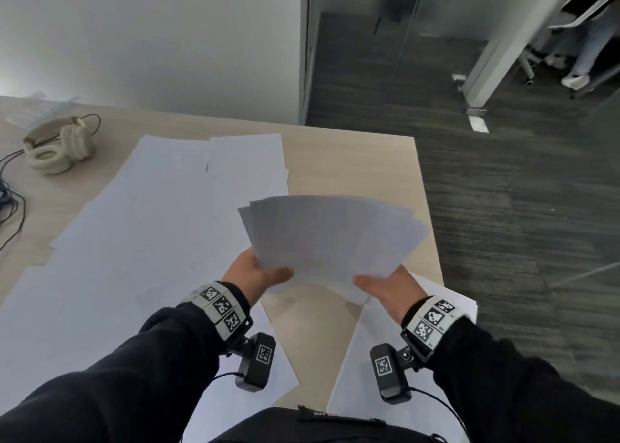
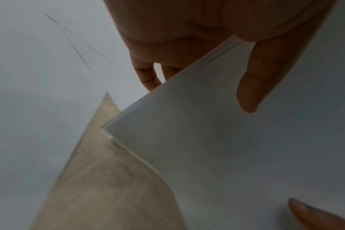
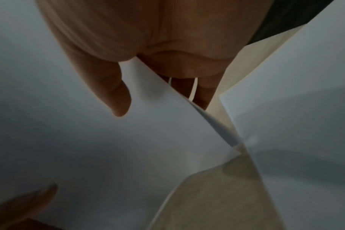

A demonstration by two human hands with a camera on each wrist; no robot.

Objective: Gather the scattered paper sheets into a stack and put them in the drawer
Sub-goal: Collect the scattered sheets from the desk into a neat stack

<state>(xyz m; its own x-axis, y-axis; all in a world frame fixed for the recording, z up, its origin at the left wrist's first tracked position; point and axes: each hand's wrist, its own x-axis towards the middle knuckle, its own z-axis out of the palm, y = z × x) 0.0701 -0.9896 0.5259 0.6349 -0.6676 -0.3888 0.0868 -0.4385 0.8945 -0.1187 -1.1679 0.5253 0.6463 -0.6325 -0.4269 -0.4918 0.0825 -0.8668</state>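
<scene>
A fanned bundle of white paper sheets (image 1: pixel 335 241) is held above the wooden table (image 1: pixel 352 160). My left hand (image 1: pixel 258 271) pinches its near left corner, thumb on top. My right hand (image 1: pixel 385 286) pinches the near right corner the same way. In the left wrist view the bundle (image 2: pixel 246 147) has the thumb (image 2: pixel 252 87) across it, with the fingers underneath. The right wrist view has the bundle (image 3: pixel 118 147) under the thumb (image 3: pixel 112 88). Several loose sheets (image 1: pixel 151 224) still lie over the left of the table, and another sheet (image 1: pixel 362 358) lies by the near right edge. No drawer is in view.
Beige headphones (image 1: pixel 57 147) with a cable lie at the table's far left. The table's right edge (image 1: pixel 432 224) drops to dark carpet. A glass partition and a seated person's legs (image 1: pixel 583 50) are at the far right.
</scene>
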